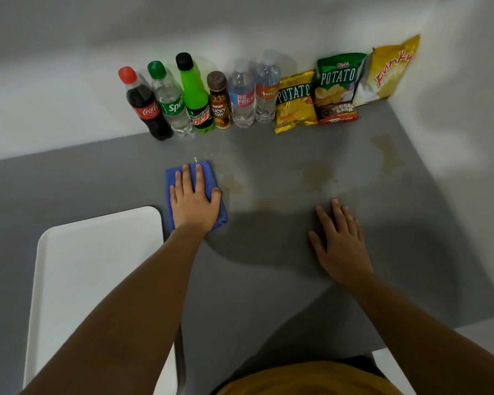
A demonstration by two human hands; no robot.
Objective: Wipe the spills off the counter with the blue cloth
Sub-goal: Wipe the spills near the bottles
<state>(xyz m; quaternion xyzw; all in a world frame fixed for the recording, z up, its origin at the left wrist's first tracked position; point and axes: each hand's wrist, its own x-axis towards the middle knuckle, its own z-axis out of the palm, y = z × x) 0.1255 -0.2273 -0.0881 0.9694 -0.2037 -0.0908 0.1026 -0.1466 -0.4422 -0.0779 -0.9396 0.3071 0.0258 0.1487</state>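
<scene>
A folded blue cloth (171,181) lies on the grey counter (268,280), left of centre. My left hand (194,201) presses flat on top of it, fingers spread and thumb hooked over its right edge. Brownish spills mark the counter: a faint one (233,183) just right of the cloth, a larger one (318,173) at the middle, and another (387,151) near the right wall. A few clear droplets (201,158) sit just beyond the cloth. My right hand (340,240) rests flat on the counter, holding nothing.
Several drink bottles (200,98) stand in a row against the back wall, with several snack bags (337,86) to their right. A white tray (97,280) lies at the near left. Walls close the counter at the back and right.
</scene>
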